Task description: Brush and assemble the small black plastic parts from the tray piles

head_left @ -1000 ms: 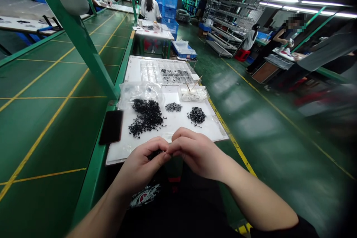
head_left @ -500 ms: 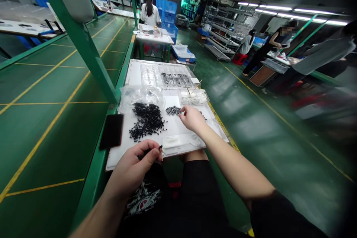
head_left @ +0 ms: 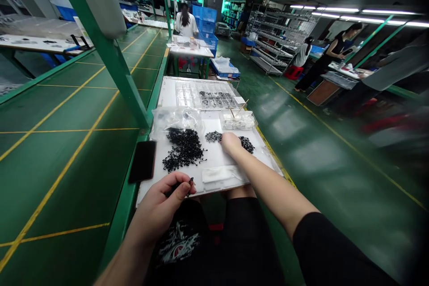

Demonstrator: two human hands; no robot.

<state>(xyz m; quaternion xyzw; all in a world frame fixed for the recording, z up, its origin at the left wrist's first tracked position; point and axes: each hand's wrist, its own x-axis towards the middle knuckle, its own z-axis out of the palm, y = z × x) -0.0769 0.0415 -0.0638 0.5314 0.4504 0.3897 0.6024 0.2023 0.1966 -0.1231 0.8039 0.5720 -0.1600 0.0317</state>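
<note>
My left hand (head_left: 165,201) is closed near the front edge of the white work board (head_left: 149,187), with small black parts (head_left: 191,181) pinched between thumb and fingers. A larger pile of thin-stemmed black parts (head_left: 184,149) lies just beyond it. My right hand (head_left: 231,144) is down at a pile of tiny grey, shiny pieces (head_left: 213,136). Its fingers are curled and mostly hidden, so what they grip cannot be made out. On its right side sits another pile of small black pieces (head_left: 247,144), partly behind the wrist.
A clear plastic bag (head_left: 176,117), a divided clear tray (head_left: 214,98) and a box with white contents and sticks (head_left: 238,120) stand behind the piles. A folded white cloth or pad (head_left: 221,173) lies in front. A phone (head_left: 142,161) rests left, near a green post (head_left: 127,80).
The whole view has shifted slightly right and down. My right hand has curled in more at the grey pieces, and more of the black pile beside it shows. The left hand keeps its pinch.
</note>
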